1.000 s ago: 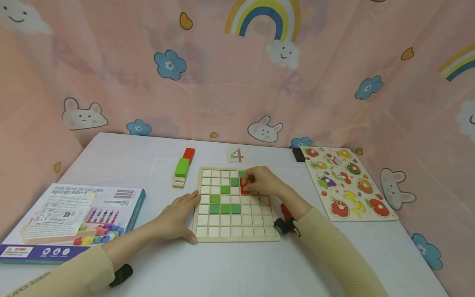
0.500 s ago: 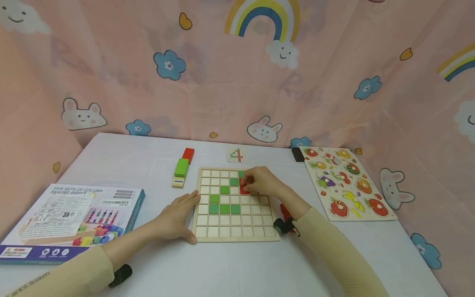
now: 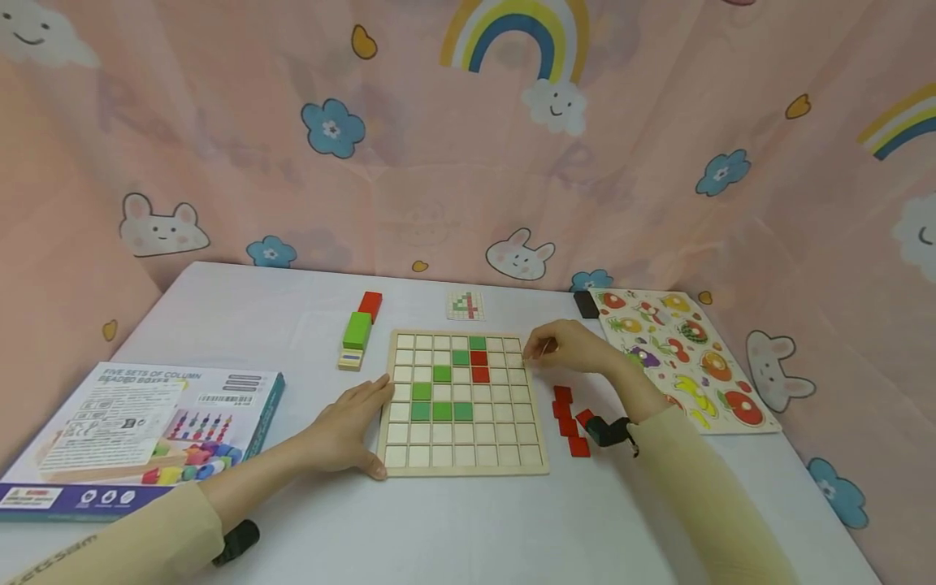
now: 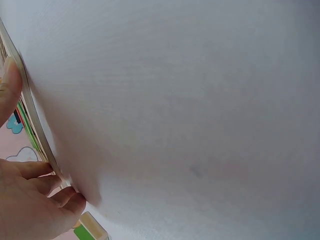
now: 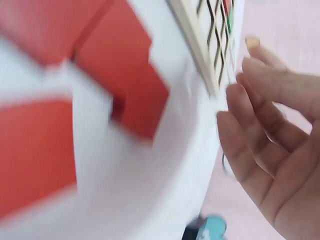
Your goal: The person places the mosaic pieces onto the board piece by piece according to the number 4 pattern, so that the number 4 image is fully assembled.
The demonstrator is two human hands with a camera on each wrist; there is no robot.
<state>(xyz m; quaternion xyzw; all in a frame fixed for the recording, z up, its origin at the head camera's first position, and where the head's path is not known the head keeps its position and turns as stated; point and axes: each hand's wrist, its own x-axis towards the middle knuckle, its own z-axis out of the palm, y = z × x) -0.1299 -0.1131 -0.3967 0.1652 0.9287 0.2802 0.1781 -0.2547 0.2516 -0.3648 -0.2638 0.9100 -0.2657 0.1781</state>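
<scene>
Nearest you, at the left of the white-covered worktop (image 3: 439, 532), lies a printed box (image 3: 146, 435) showing coloured beads. Your left hand (image 3: 344, 426) is spread, thumb and fingers touching the left edge of the wooden grid board (image 3: 485, 433). The board lies flat in the middle; seven green tiles (image 3: 442, 412) sit in its squares, with two red tiles (image 3: 479, 374) one beyond the other in its far half. Just right of it, loose red pieces (image 3: 567, 426) lie in a group. Farther on, your right hand (image 3: 574, 345) hovers by the board's right edge, fingers relaxed and slightly bent. At far right lie a fruit puzzle (image 3: 695, 366) and a black block (image 3: 586, 305); at far left, a row of red, green and wood-coloured pieces (image 3: 357, 331). A small pattern card (image 3: 465, 306) lies beyond the board, before a pink curtain (image 3: 409, 195).
</scene>
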